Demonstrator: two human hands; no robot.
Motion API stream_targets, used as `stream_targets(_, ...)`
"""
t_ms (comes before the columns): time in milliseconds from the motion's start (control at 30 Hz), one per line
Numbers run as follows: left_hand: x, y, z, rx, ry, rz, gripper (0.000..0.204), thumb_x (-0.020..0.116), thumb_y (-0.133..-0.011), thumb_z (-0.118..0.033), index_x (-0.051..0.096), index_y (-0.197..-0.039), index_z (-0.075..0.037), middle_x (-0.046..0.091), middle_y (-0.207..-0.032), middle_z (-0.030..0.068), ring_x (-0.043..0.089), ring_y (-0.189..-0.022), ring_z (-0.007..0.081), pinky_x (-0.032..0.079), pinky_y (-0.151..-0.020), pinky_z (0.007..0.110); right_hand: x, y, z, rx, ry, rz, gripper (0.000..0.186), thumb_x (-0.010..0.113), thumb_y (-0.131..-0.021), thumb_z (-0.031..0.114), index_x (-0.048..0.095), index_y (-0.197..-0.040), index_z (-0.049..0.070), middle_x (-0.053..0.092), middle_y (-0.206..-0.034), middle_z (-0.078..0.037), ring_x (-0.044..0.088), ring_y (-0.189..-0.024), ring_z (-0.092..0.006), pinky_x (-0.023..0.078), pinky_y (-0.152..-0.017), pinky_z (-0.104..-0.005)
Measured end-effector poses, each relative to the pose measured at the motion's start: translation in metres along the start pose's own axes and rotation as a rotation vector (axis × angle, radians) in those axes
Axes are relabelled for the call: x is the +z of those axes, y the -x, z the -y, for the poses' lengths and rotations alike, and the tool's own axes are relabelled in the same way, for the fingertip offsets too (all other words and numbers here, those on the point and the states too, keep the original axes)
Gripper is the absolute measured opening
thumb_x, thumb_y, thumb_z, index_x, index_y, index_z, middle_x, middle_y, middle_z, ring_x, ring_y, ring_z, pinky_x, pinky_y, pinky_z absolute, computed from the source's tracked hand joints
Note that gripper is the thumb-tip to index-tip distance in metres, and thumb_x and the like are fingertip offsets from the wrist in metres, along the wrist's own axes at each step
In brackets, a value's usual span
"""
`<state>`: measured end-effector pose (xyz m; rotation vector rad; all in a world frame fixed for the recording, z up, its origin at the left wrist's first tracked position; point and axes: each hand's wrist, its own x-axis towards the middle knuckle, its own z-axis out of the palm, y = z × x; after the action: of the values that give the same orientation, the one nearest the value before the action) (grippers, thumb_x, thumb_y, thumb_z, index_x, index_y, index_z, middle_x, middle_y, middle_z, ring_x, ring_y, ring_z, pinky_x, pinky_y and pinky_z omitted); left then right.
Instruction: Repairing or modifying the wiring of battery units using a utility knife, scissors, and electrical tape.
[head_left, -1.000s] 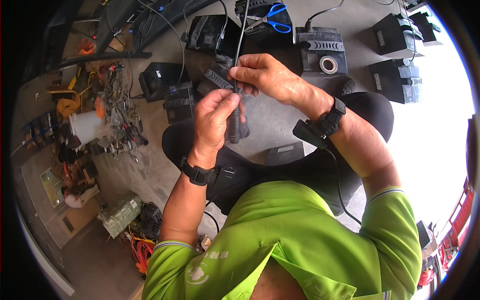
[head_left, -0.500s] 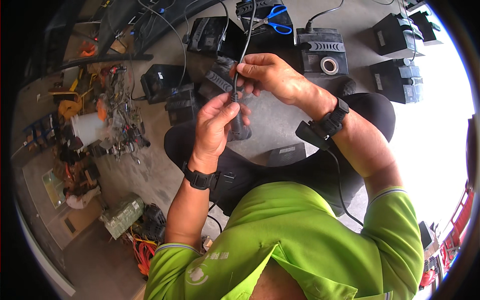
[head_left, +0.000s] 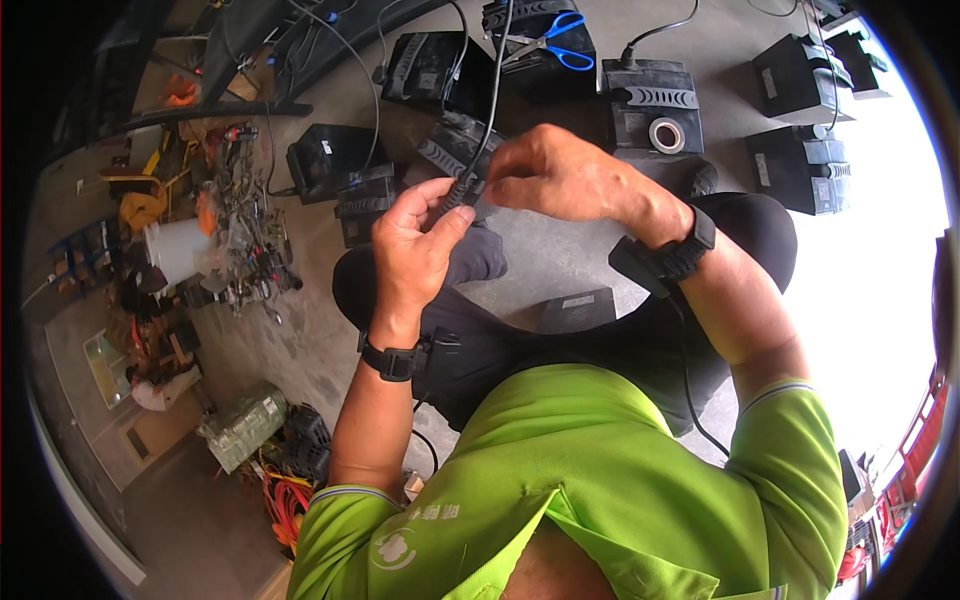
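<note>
My left hand (head_left: 412, 245) is closed around the ribbed end sleeve (head_left: 457, 195) of a black cable (head_left: 495, 85) that runs up out of view at the top. My right hand (head_left: 560, 180) is beside that sleeve, fingers curled, its fingertips mostly hidden; whatever they grip I cannot make out. Behind both hands lies a black box with a patterned strip (head_left: 442, 148). Blue-handled scissors (head_left: 572, 56) rest on another black box farther back. A tape roll (head_left: 654, 133) lies on the black box (head_left: 628, 135) to the right.
More black boxes (head_left: 800, 175) with cables stand around me on the concrete floor (head_left: 240, 360). At the left are a heap of tools (head_left: 245, 240), a white bucket (head_left: 175, 250), a green wrapped bundle (head_left: 240, 430) and orange cables (head_left: 285, 500). My legs (head_left: 750, 230) are folded below my hands.
My right hand has moved down and turned palm-down toward the sleeve. My left hand has shifted slightly left, tilting the sleeve from upright to slanted; the cable's top has moved right.
</note>
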<state>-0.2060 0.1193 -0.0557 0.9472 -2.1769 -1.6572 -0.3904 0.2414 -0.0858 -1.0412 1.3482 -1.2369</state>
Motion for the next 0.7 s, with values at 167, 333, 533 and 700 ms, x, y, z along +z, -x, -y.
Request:
stream_targets(167, 0.000, -0.002, -0.007, 0.098, -0.225, 0.025, 0.030, 0.072, -0.082, 0.000, 0.063, -0.110, 0.006, 0.067, -0.086, 0.0037, 0.058, -0.071, 0.0051, 0.048, -0.062, 0.020, -0.007, -0.003, 0.000, -0.543, 0.576, -0.359, 0.021, 0.074, -0.076, 0.015, 0.071, -0.096, 0.009, 0.067, -0.098, -0.006, 0.060, -0.099, -0.0228, 0.047, -0.085, -0.0361)
stream_targets(333, 0.002, -0.004, -0.015, 0.177, -0.343, 0.057, 0.029, 0.074, -0.080, -0.002, 0.065, -0.107, 0.005, 0.067, -0.085, 0.0028, 0.058, -0.071, 0.0055, 0.048, -0.063, 0.021, -0.001, -0.011, -0.014, -0.664, 0.736, -0.273, 0.025, 0.075, -0.077, 0.020, 0.072, -0.101, 0.014, 0.065, -0.102, -0.002, 0.055, -0.111, -0.0238, 0.034, -0.107, -0.0455)
stream_targets(533, 0.002, -0.006, -0.013, 0.227, -0.397, 0.057, 0.030, 0.076, -0.078, -0.003, 0.066, -0.106, 0.004, 0.067, -0.085, 0.0029, 0.057, -0.070, 0.0057, 0.048, -0.062, 0.022, 0.000, -0.011, -0.015, -0.640, 0.751, -0.288, 0.027, 0.078, -0.071, 0.015, 0.072, -0.097, 0.014, 0.065, -0.094, -0.003, 0.056, -0.110, -0.0236, 0.029, -0.112, -0.0504)
stream_targets(700, 0.001, -0.007, -0.014, 0.231, -0.418, 0.074, 0.031, 0.076, -0.078, -0.003, 0.066, -0.106, 0.005, 0.067, -0.085, 0.0037, 0.057, -0.070, 0.0060, 0.049, -0.062, 0.022, 0.001, -0.009, -0.014, -0.611, 0.780, -0.254, 0.025, 0.078, -0.072, 0.014, 0.071, -0.096, 0.013, 0.064, -0.092, -0.003, 0.057, -0.108, -0.0231, 0.030, -0.112, -0.0505)
